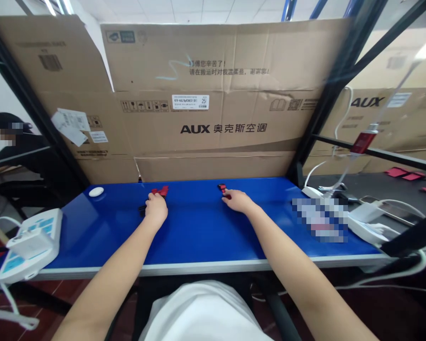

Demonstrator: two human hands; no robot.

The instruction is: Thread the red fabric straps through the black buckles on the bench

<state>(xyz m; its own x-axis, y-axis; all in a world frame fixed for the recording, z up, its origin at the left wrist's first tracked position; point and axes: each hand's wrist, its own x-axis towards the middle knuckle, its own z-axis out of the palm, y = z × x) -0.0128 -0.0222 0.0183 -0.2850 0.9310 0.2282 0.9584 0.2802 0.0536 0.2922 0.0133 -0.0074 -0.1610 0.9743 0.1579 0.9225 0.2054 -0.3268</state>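
Because the cardboard panel [234, 142] stands just beyond both hands and the blue table [195, 237] lies flat beneath them, the step in hand seems best done low, with the tabletop as support and small turns of the fingers rather than forward reaches. The table's far edge meets the panel a little past the fingertips, its near metal edge runs below the forearms, and the widest open stretch lies between the hands, which makes it the likeliest place to bring pieces together. Well out from the left grip, a power strip [48, 222] fills the near corner; well out from the right grip, a blurred item [319, 222] narrows the room, so elbows and sleeves are safer drawn inward. The left hand [156, 208] curls over a red piece [165, 190], which shows beyond its fingertips, with a black part [142, 210] at its left side; whether the two are joined cannot be told. Beyond the left grip lies a white disc [96, 192], apart from it. The right hand [238, 201] holds a narrow pinch on a red-and-black tab [222, 187], where light pressure should suffice.
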